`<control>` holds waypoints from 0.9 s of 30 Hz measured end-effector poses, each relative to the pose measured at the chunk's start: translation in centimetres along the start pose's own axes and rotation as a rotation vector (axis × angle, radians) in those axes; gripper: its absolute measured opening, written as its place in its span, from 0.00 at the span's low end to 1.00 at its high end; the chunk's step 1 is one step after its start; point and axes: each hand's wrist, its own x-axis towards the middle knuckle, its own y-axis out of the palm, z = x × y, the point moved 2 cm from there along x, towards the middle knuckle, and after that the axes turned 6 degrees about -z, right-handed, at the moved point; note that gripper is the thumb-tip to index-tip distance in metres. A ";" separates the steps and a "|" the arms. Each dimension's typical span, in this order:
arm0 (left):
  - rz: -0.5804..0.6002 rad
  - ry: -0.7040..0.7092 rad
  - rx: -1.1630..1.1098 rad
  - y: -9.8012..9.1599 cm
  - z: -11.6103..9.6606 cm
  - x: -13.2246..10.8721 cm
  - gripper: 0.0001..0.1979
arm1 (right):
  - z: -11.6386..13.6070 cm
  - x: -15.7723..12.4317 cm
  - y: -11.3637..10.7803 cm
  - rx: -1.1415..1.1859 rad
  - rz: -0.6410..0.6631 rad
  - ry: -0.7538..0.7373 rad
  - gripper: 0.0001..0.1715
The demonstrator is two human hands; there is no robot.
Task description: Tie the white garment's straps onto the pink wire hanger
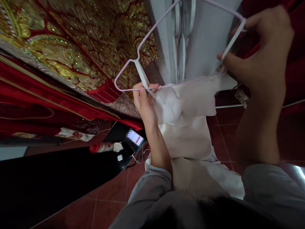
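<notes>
A thin pale-pink clothes hanger point(129, 90) is held up in front of me, its top cut off by the upper edge of the view. White straps of a white garment point(187, 140) run over both its ends. My left hand point(145, 100) pinches the lower bar together with the left strap point(141, 74). Higher on the right, my right hand point(267, 54) is closed on the right strap point(233, 40), thumb and fingertips at its two ends. The pale cloth hangs in folds below the bar, down towards my lap.
Red garments with gold sequins point(95, 41) hang close on the left. Below them a black table point(59, 178) carries a lit phone point(135, 137), a red-capped bottle point(101, 147) and a small white case point(119, 157). White hangers point(182, 60) show behind. Reddish tiles point(111, 187) cover the floor.
</notes>
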 end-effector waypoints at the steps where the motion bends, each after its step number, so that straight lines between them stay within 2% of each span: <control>1: 0.003 -0.001 -0.014 -0.1 0.0 0.1 0.14 | 0.9 -0.2 -0.2 -0.072 -0.006 0.020 0.28; 3: -0.015 -0.001 -0.020 -0.2 0.0 0.2 0.12 | 2.3 -1.1 -0.5 -0.172 -0.043 0.042 0.32; 5: -0.041 -0.008 -0.004 -0.3 0.0 0.2 0.10 | 3.2 -2.5 -0.7 -0.146 -0.001 0.027 0.38; 8: -0.039 -0.032 0.018 -0.1 0.1 0.1 0.08 | 3.8 -4.8 -0.2 -0.023 0.113 -0.029 0.33; 11: -0.031 -0.029 0.003 0.3 0.4 -0.2 0.08 | 3.9 -6.8 1.8 0.087 0.199 -0.064 0.30; 14: -0.030 0.005 -0.028 0.4 0.8 -0.5 0.08 | 4.0 -8.1 4.1 0.153 0.146 -0.113 0.36; 18: -0.068 0.075 0.116 -0.8 0.6 -1.0 0.12 | 4.0 -8.9 5.7 0.187 0.026 -0.089 0.30; 20: -0.049 0.091 0.226 -1.7 -0.4 -1.4 0.13 | 4.0 -9.1 6.0 0.189 0.002 -0.065 0.27; 23: 0.048 0.035 0.353 -2.4 -3.4 -1.7 0.13 | 4.2 -9.0 6.0 0.183 -0.015 -0.049 0.24; 25: 0.149 -0.020 0.322 -2.3 -5.9 -1.3 0.16 | 4.1 -8.8 6.0 0.176 -0.023 -0.045 0.22; 27: 0.273 -0.077 0.184 -1.8 -8.2 -0.2 0.23 | 4.0 -8.6 6.0 0.175 -0.028 -0.047 0.21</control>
